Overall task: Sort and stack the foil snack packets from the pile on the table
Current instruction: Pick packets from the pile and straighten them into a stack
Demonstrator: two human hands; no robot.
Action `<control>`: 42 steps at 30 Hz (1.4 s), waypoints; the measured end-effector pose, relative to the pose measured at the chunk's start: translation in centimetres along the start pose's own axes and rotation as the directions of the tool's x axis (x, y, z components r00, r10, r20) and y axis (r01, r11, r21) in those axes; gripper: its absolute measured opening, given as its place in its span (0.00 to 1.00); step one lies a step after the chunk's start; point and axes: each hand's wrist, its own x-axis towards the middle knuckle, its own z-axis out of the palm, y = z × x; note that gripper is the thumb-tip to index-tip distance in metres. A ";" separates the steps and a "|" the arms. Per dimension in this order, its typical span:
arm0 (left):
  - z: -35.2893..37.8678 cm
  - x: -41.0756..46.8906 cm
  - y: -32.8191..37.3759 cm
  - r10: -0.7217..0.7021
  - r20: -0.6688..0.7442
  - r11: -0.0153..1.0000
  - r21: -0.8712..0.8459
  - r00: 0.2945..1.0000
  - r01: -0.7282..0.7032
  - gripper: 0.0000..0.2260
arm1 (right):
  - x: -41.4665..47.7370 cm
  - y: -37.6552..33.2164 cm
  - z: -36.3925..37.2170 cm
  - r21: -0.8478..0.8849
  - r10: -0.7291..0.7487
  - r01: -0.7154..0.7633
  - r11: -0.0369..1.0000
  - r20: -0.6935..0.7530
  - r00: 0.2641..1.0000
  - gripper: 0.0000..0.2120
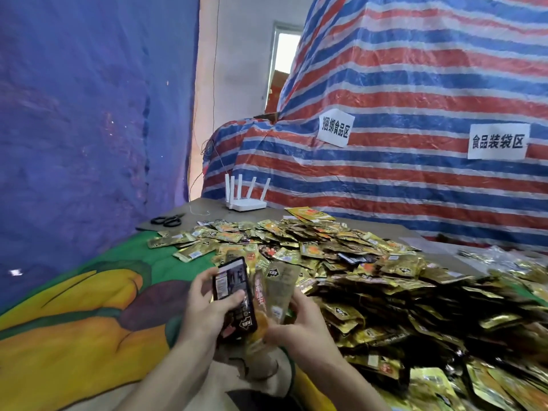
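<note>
A big pile of gold foil snack packets (pixel 370 280) covers the right half of the table. My left hand (pixel 207 310) grips a black packet (pixel 232 292) held upright, thumb across its face. My right hand (pixel 299 321) holds a fan of gold and orange packets (pixel 277 289) pressed against the black one. Both hands meet just in front of the pile's near left edge. The lower ends of the held packets are hidden by my fingers.
A green and yellow printed cloth (pixel 89 307) covers the table's left side. Black scissors (pixel 167 220) and a white router (pixel 246 200) lie at the far edge. A striped tarp (pixel 400 99) with paper signs rises behind; a blue tarp (pixel 74 114) hangs left.
</note>
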 end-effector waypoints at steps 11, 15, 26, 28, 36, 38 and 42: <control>0.4 -1.1 -0.1 0.003 0.213 0.998 0.064 0.977 -0.017 0.22 | -0.6 0.0 0.5 0.115 0.112 -0.107 0.988 -0.031 0.993 0.20; 0.5 -1.3 0.3 0.020 0.175 1.000 0.010 0.984 -0.022 0.19 | -0.5 -0.5 -0.5 0.125 0.092 -0.089 0.988 -0.015 0.996 0.17; 0.9 -1.6 0.2 -0.089 0.275 0.981 -0.142 0.957 0.132 0.25 | 0.0 -0.2 -0.7 0.161 0.169 -0.154 0.975 -0.080 0.982 0.21; 0.9 -1.8 0.3 -0.096 0.293 0.978 -0.151 0.951 0.145 0.24 | 0.1 -0.2 -0.7 0.193 0.179 -0.156 0.969 -0.110 0.978 0.23; 0.9 -1.9 -1.1 0.014 0.468 1.000 -0.017 0.883 -0.007 0.21 | 0.1 0.1 0.3 0.212 0.010 0.049 0.976 -0.269 0.963 0.20; 1.1 -2.2 -1.9 0.026 0.485 0.996 0.063 0.874 -0.065 0.25 | 0.1 0.5 0.7 0.217 0.006 0.057 0.975 -0.279 0.960 0.19; 1.1 -2.3 -2.6 0.000 0.486 0.985 0.149 0.874 -0.083 0.32 | 0.2 1.2 1.4 0.223 0.029 0.050 0.973 -0.339 0.940 0.16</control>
